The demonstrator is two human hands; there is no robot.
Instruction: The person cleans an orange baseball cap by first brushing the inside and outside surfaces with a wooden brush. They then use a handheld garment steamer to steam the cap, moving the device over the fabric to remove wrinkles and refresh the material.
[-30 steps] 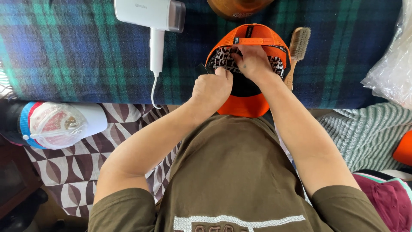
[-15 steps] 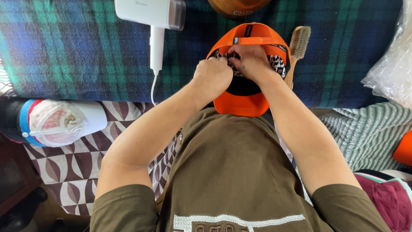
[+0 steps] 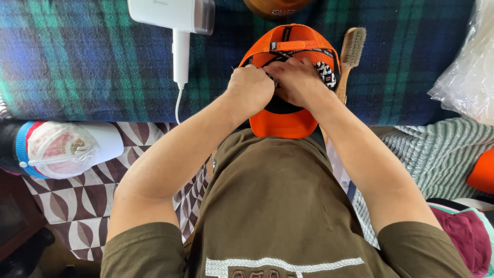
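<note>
An orange cap [image 3: 282, 123] lies upside down on a dark blue and green plaid blanket [image 3: 77, 62], its brim toward me. Both hands are inside its crown, close together. My left hand [image 3: 250, 90] is closed on the cap's inner band at the left side. My right hand [image 3: 293, 81] grips the inner band and lining just beside it, fingers curled. The black printed band and the orange back strap [image 3: 286, 45] show above my fingers. What the fingertips pinch is hidden.
A white handheld steamer [image 3: 177, 23] with a cord lies at the upper left. A wooden brush [image 3: 350, 54] rests right of the cap. Another brown cap [image 3: 275, 6] sits at the top edge. Clear plastic [image 3: 465, 67] lies right, a wrapped white cap [image 3: 64, 149] left.
My left hand has moved up from the cap's brim side into the crown, meeting my right hand at the inner band. The cap has stayed in place.
</note>
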